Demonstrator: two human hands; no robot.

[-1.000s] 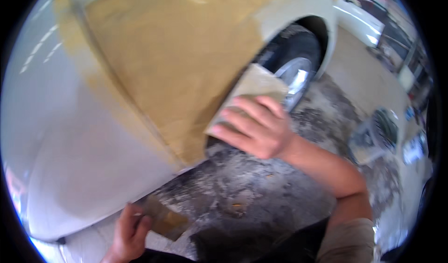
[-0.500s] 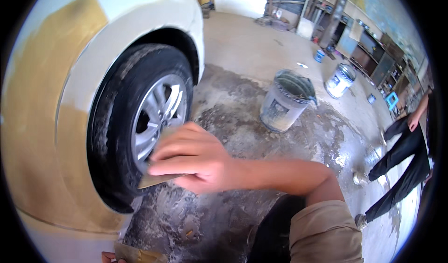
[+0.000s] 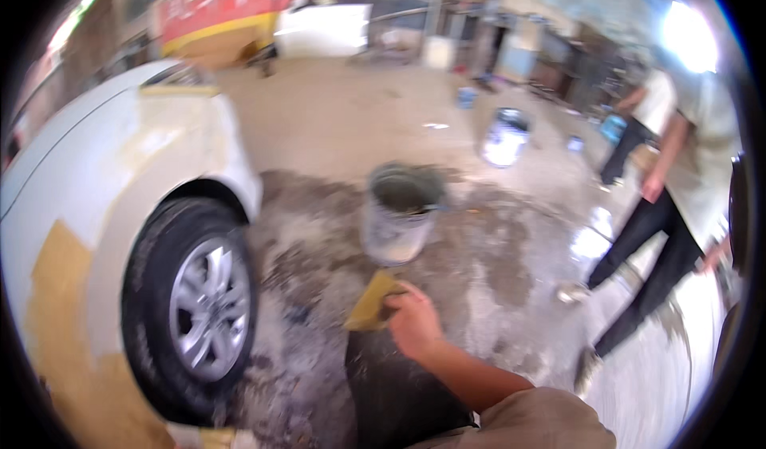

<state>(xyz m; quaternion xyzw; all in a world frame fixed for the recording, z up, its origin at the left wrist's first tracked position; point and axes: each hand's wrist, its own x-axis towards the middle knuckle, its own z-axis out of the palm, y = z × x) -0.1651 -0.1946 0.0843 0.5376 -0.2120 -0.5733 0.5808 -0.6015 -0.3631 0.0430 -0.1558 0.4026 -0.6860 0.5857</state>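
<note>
My right hand (image 3: pixel 415 323) is shut on a folded tan abrasive sheet (image 3: pixel 369 309), held out over the wet, stained concrete floor just in front of a grey bucket (image 3: pixel 396 234). A white car (image 3: pixel 96 162) stands to the left, with its front wheel (image 3: pixel 203 305) and a tan sanded patch (image 3: pixel 60 313) on the body panel. The hand is well clear of the car. A pale blurred shape at the lower edge (image 3: pixel 199 437) may be my left hand; I cannot tell what it does.
A person in a light shirt and dark trousers (image 3: pixel 686 186) stands close on the right, another person (image 3: pixel 646 114) behind. A white bucket (image 3: pixel 504 138) and small containers sit farther back. Shop benches and a red banner line the far wall.
My right hand has come off the car's panel with the sheet and swung right toward the grey bucket. My view has turned from the panel to the open floor.
</note>
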